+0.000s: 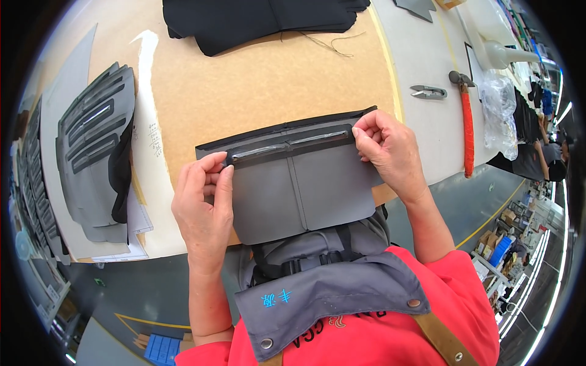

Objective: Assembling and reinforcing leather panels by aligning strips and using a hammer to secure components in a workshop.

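Pinching with thumb and forefinger, our left hand (204, 201) and right hand (394, 149) hold the two ends of the black strip (292, 148). It lies across the grey panel (262, 198), which overhangs the near edge of the desk (256, 85). We judge both light, soft and easily creased, so the ends seem good for holding. Farther away are snips (429, 92) and black cloth (268, 21).

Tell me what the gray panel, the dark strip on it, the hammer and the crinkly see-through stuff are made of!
Gray panel: maybe coated fabric or imitation leather, smooth and matte.
Dark strip: perhaps fabric; its shiny bands could be plastic.
Hammer: dark head, probably metal; smooth red handle, painted or wrapped, core hidden.
Crinkly see-through stuff: likely thin plastic, clear with bright wrinkles.
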The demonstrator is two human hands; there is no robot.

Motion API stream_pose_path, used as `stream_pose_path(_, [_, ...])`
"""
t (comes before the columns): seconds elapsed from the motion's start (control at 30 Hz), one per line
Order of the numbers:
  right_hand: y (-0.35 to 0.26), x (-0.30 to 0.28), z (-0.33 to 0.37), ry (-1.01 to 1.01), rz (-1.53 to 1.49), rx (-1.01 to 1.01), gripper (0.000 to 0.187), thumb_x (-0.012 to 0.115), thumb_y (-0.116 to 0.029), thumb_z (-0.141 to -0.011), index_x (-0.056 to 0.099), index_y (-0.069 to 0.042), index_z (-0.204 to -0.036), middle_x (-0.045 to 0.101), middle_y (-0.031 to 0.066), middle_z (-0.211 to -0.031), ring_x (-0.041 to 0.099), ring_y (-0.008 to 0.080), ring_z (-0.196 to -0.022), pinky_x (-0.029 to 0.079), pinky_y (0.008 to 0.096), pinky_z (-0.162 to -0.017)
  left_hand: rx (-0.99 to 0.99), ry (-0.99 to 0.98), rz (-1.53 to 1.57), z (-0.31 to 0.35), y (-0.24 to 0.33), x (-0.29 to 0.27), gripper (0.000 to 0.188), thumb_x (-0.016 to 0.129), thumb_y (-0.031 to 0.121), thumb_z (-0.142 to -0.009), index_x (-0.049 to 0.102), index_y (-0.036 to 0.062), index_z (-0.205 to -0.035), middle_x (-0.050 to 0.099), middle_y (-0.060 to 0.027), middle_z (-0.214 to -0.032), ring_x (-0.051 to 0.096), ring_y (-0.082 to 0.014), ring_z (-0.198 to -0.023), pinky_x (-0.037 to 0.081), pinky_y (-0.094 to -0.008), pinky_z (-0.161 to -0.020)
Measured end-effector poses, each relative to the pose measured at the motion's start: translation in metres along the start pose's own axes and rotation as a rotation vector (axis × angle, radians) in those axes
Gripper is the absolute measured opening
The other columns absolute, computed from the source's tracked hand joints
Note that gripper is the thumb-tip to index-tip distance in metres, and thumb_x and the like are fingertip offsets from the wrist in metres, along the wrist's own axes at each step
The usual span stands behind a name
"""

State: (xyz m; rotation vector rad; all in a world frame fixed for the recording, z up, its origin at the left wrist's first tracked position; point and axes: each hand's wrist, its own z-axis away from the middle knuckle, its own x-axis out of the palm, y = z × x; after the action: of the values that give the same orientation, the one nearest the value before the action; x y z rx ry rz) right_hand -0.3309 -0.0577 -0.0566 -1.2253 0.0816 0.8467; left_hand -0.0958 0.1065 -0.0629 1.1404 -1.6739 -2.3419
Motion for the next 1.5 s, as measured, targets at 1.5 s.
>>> stream_pose_path(1.5, [-0.005, -0.004, -0.008, -0.042, 0.212, -0.067, 0.016, 0.072, -0.015, -0.09, 0.062, -0.002, -0.09, 0.06, 0.0051, -0.074, 0.056, 0.0142, -0.065, 0.048, 0.0308, -0.062, 0.007, 0.014, -0.026, 0.0, 0.001, -0.003, 0.017, 0.067, 0.001, -0.101, 0.071, -0.0025, -0.117, 0.066, -0.0044, -0.102, 0.064, -0.0096, -0.087, 0.053, -0.0225, -0.076])
